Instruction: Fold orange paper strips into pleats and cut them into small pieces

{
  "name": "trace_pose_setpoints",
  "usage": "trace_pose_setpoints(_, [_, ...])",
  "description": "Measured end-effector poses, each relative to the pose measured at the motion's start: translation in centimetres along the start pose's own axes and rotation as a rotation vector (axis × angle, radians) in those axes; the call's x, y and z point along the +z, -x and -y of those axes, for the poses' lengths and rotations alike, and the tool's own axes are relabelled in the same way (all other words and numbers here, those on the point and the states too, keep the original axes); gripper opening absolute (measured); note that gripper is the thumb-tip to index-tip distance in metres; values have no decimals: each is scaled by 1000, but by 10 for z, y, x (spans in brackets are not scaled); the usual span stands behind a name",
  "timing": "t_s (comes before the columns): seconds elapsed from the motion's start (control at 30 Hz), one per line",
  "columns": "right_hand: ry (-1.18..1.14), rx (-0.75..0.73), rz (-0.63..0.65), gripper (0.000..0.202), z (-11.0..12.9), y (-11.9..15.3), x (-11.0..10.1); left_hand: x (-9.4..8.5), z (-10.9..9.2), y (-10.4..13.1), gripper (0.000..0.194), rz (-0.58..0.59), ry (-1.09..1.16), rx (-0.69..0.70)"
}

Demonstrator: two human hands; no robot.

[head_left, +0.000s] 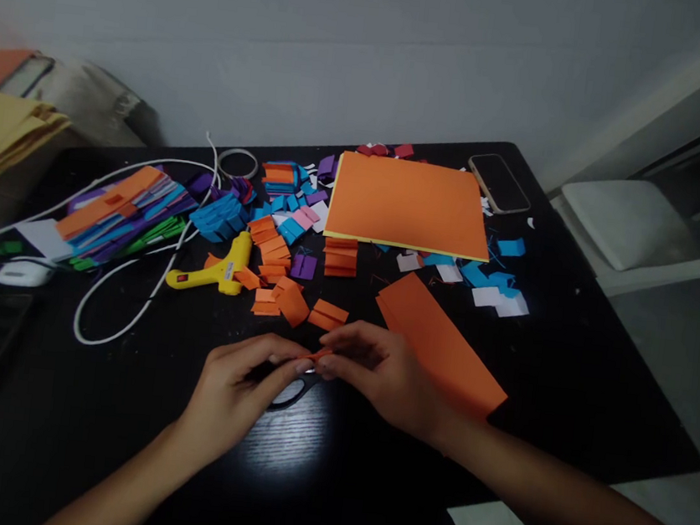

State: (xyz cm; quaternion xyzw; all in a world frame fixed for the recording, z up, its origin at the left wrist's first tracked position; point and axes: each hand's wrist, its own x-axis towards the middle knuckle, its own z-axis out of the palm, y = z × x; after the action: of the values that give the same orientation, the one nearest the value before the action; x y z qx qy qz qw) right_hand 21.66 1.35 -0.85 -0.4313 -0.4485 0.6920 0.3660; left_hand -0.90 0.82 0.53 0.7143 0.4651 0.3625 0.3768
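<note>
Between the fingertips of both hands is a small piece of orange paper [317, 355]. My left hand [241, 381] pinches its left end, and my right hand [379, 371] pinches the right end; the fingers hide most of it. Under the hands lies a pair of scissors [292, 395], with a dark handle loop showing. Long orange paper strips [442, 345] lie beneath and beyond my right wrist. Just past the hands are several folded orange paper pieces [292, 300]. A yellow glue gun [216, 271] rests on its side to their left.
A stack of orange sheets [410, 204] lies at the back, with a phone [499, 183] to its right. Blue and white scraps [499, 288] are scattered nearby. At left, a white cable [82, 312] loops around bundled coloured strips [133, 217]. The black table [594, 391] ends at right.
</note>
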Motion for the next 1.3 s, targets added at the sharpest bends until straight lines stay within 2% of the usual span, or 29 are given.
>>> trace_pose_setpoints(0.43, [142,-53,6,13,-2,-2,0,2,2,1,10,35,-1,-8])
trace_pose_setpoints(0.9, [226,-62,-9,17,-6,-3,0,2,6,0,16,93,-57,-6])
trace_pose_setpoints(1.1, [308,-191,2,19,-8,-4,-2,5,11,0,17,75,-44,-24])
trace_pose_setpoints(1.2, [307,-191,-25,22,-11,-7,-5,6,14,0,9,43,-42,24])
trace_pose_setpoints(1.3, [245,-145,-29,27,-13,-10,-7,6,16,-1,24,23,-58,104])
